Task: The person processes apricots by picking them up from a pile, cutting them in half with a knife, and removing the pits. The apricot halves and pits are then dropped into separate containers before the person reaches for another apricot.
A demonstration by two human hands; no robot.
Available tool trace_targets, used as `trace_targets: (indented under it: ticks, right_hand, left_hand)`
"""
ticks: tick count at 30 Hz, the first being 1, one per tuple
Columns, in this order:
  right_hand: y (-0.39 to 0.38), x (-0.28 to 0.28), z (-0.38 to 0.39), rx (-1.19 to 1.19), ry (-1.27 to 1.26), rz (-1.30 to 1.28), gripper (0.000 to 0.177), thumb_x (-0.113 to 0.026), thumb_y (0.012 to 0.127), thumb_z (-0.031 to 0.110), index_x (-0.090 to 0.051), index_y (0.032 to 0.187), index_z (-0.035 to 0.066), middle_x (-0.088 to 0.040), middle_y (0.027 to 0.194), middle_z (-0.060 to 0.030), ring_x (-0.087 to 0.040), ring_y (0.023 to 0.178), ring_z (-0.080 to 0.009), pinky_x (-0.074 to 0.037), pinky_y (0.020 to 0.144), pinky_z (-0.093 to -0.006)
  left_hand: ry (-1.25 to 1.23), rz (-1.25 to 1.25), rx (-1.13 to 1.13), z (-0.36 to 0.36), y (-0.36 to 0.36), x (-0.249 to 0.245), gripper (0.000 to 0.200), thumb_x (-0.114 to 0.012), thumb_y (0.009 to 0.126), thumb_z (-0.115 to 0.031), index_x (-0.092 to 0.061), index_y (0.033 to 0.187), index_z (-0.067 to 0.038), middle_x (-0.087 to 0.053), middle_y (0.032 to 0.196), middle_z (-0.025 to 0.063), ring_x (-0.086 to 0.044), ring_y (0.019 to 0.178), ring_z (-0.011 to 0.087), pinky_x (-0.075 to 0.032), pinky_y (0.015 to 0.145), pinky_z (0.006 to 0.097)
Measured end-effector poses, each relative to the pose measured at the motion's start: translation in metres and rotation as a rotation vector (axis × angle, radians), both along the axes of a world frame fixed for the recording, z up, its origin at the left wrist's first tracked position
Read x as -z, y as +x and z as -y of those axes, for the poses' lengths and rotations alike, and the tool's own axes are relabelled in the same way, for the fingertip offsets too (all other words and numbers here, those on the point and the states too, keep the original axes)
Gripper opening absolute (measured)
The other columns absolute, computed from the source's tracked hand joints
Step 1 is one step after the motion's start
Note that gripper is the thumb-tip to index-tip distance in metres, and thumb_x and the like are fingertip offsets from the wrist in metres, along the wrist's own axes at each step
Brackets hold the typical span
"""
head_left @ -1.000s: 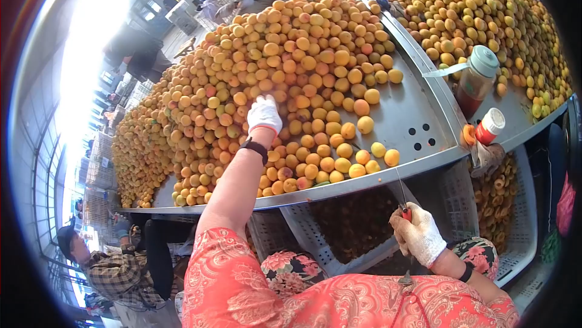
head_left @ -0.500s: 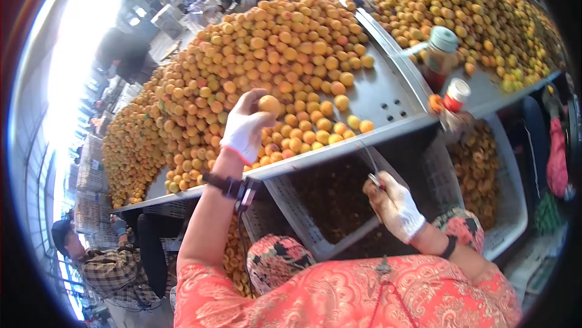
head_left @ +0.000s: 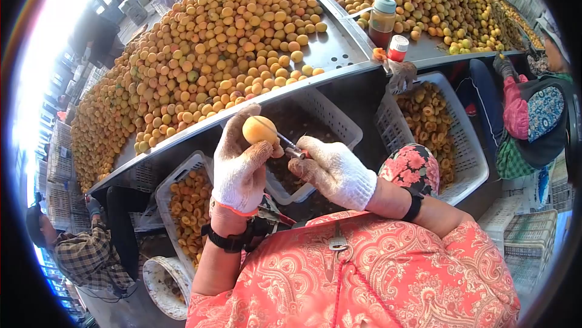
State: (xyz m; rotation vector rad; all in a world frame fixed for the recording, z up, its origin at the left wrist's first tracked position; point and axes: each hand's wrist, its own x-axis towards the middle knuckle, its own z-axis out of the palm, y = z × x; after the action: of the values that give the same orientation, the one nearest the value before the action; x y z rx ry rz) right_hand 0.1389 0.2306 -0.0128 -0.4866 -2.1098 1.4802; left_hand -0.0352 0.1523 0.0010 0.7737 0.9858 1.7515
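Observation:
My left hand (head_left: 237, 176), in a stained white glove, grips a yellow-orange apricot (head_left: 258, 130) between thumb and fingers. My right hand (head_left: 342, 171), gloved too, is closed round the short handle of a thin-bladed knife (head_left: 284, 140). The blade points left and its tip meets the side of the apricot. Both hands are held in front of my chest, over a grey crate (head_left: 348, 123) with dark contents. Beyond them, a large heap of apricots (head_left: 224, 43) covers the metal table.
Crates of split apricots stand at left (head_left: 162, 197) and right (head_left: 479, 158). A lidded jar (head_left: 382, 22) and a red-and-white bottle (head_left: 398, 48) sit by the table divider. A white bucket (head_left: 159, 282) is at lower left. Other people sit on both sides.
My left hand has come back from the heap with the apricot, towards my chest. My right hand has moved left and up, bringing the knife to the fruit. The view has shifted.

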Motion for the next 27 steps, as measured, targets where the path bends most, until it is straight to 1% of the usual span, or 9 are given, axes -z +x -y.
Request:
trace_targets:
  ticks: [1,5,13,18,20,22,23,25,27]
  right_hand:
    - [0.001,0.001,0.002,-0.001,0.047,0.017,0.032,-0.054,0.101,0.035,-0.053,0.101,0.002,-0.055,0.07,-0.0159,-0.057,0.064,-0.0273,-0.045,0.06,-0.0367]
    - [0.004,0.001,0.004,-0.001,0.119,0.07,0.033,-0.055,0.099,0.035,-0.052,0.101,0.002,-0.058,0.072,-0.0198,-0.061,0.069,-0.0385,-0.046,0.062,-0.0412]
    - [0.004,0.003,0.007,0.05,0.171,0.117,0.027,-0.056,0.098,0.029,-0.051,0.099,0.002,-0.06,0.073,-0.0209,-0.064,0.073,-0.0411,-0.047,0.062,-0.043]
    - [0.0,0.008,0.012,0.084,0.203,0.127,0.026,-0.056,0.098,0.027,-0.05,0.101,0.003,-0.06,0.073,-0.0217,-0.064,0.074,-0.0422,-0.048,0.061,-0.0438]
    - [-0.001,0.009,0.012,0.089,0.182,0.117,0.028,-0.058,0.097,0.028,-0.05,0.1,0.002,-0.063,0.074,-0.0243,-0.063,0.074,-0.0454,-0.048,0.06,-0.0502]
    - [-0.003,0.013,0.011,0.118,0.198,0.143,0.027,-0.058,0.096,0.028,-0.05,0.099,0.002,-0.063,0.074,-0.0239,-0.063,0.074,-0.0446,-0.049,0.06,-0.0501]
    - [-0.005,0.015,0.011,0.144,0.216,0.164,0.027,-0.058,0.096,0.028,-0.05,0.099,0.002,-0.063,0.074,-0.0235,-0.064,0.073,-0.0438,-0.049,0.06,-0.0499]
    - [-0.008,0.019,0.013,0.189,0.252,0.165,0.027,-0.058,0.096,0.028,-0.05,0.098,0.002,-0.064,0.073,-0.023,-0.064,0.072,-0.0429,-0.049,0.059,-0.0497]
    - [-0.008,0.019,0.012,0.23,0.29,0.168,0.027,-0.058,0.096,0.028,-0.05,0.097,0.003,-0.064,0.073,-0.0225,-0.065,0.07,-0.0421,-0.05,0.059,-0.0495]
  left_hand:
    - [0.01,0.004,0.004,0.001,0.002,-0.001,0.058,-0.074,0.078,-0.002,-0.05,0.131,0.001,-0.061,0.106,0.0092,-0.062,0.089,0.0162,-0.053,0.076,0.0285]
    - [-0.03,-0.049,-0.01,0.004,0.009,-0.006,0.052,-0.069,0.079,0.002,-0.054,0.129,0.001,-0.06,0.108,0.0058,-0.059,0.089,0.0131,-0.052,0.073,0.0255]
    - [-0.057,-0.189,-0.047,0.01,0.011,-0.008,0.054,-0.068,0.079,0.004,-0.053,0.13,0.0,-0.059,0.107,0.0056,-0.057,0.084,0.0096,-0.049,0.067,0.0223]
    - [-0.056,-0.076,-0.071,0.008,0.023,-0.009,0.051,-0.067,0.081,0.002,-0.054,0.13,-0.001,-0.061,0.104,0.0055,-0.056,0.079,0.0084,-0.046,0.063,0.0214]
    - [-0.036,-0.021,-0.089,0.006,0.024,-0.009,0.049,-0.066,0.082,0.001,-0.054,0.13,-0.001,-0.062,0.101,0.0053,-0.055,0.074,0.0076,-0.045,0.06,0.0211]
    - [-0.057,0.035,-0.032,0.004,0.022,-0.004,0.039,-0.064,0.089,-0.005,-0.055,0.127,-0.001,-0.063,0.095,0.005,-0.05,0.062,0.007,-0.041,0.053,0.0213]
    - [-0.043,0.081,-0.047,0.0,0.026,0.001,0.035,-0.062,0.096,-0.02,-0.056,0.125,-0.001,-0.064,0.091,0.0054,-0.045,0.054,0.0077,-0.038,0.048,0.0222]
    - [-0.044,0.322,0.045,-0.005,0.022,0.018,0.043,-0.06,0.098,-0.035,-0.057,0.124,-0.001,-0.064,0.093,0.0046,-0.05,0.06,0.0091,-0.042,0.053,0.023]
    - [-0.057,0.288,-0.014,-0.014,0.019,0.027,0.045,-0.059,0.098,-0.038,-0.057,0.124,-0.002,-0.064,0.094,0.0042,-0.052,0.065,0.0097,-0.044,0.057,0.0237]
